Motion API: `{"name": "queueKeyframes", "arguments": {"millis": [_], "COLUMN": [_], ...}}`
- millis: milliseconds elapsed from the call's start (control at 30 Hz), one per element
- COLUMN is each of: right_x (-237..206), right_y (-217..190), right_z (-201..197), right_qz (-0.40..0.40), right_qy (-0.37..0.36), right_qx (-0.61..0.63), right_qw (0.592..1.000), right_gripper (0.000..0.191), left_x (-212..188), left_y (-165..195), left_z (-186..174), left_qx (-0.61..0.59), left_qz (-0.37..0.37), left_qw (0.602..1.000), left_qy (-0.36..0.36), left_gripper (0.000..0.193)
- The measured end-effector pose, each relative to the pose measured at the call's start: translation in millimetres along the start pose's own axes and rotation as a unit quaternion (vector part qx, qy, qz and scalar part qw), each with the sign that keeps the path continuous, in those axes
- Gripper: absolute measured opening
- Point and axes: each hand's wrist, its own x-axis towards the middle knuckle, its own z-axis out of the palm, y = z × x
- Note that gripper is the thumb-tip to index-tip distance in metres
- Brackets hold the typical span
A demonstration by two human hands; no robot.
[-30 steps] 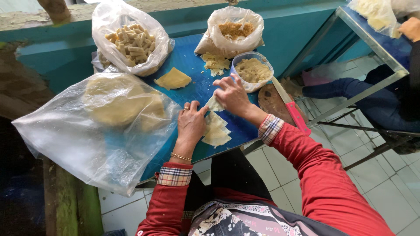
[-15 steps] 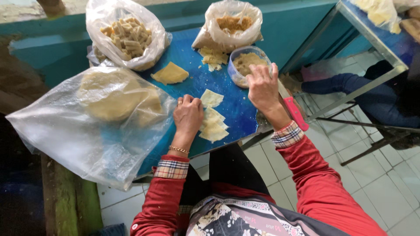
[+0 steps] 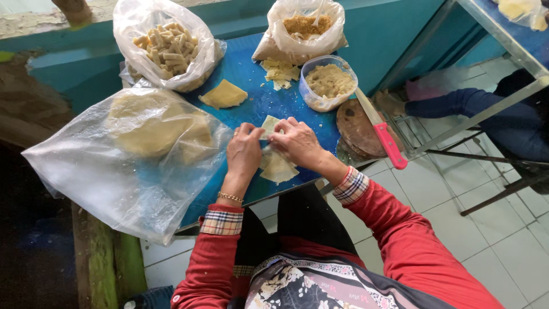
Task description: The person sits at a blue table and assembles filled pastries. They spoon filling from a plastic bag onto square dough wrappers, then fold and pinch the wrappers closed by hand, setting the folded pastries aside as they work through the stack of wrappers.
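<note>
My left hand (image 3: 243, 152) and my right hand (image 3: 297, 141) meet over a pale thin pastry wrapper (image 3: 267, 123) on the blue table (image 3: 251, 94). Both hands pinch and fold its edge, which hides most of the wrapper. A small stack of similar square wrappers (image 3: 278, 168) lies just under my hands, toward me. A clear plastic tub of crumbly beige filling (image 3: 329, 82) stands right beyond my right hand.
A big clear bag of flat round dough sheets (image 3: 131, 149) lies left. Behind stand a bag of finished rolls (image 3: 166, 47) and a bag of crumbs (image 3: 302, 27). A pink-handled knife (image 3: 382, 134) rests on a round wooden board (image 3: 359, 129). Another person's legs (image 3: 457, 106) show right.
My right hand has come back from the filling tub to the wrapper in front of me. Both hands now close together on it.
</note>
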Motion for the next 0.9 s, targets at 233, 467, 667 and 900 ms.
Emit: {"name": "queueKeyframes", "arguments": {"millis": [233,467,667,900], "right_x": [-9.0,-4.2,-14.0,-9.6], "right_y": [1.6,9.5,4.5,3.5], "right_z": [-15.1,-9.5,-11.4,-14.4], "right_qz": [0.004,0.000,-0.008,0.004], "right_qy": [-0.038,-0.035,-0.026,0.013], "right_qx": [0.035,0.045,0.034,0.061], "right_qw": [0.999,0.998,0.999,0.998], "right_gripper": [0.013,0.009,0.008,0.008], "left_x": [-7.5,-7.1,-1.6,-5.4], "left_y": [0.0,4.0,11.8,7.4], "left_z": [-7.5,-13.2,-12.0,-17.8], "left_qx": [0.031,0.052,0.025,0.011], "left_qz": [0.061,0.109,0.112,0.093], "left_qw": [0.996,0.992,0.991,0.993], "left_qy": [-0.051,-0.030,-0.064,-0.072], "left_gripper": [0.026,0.027,0.037,0.033]}}
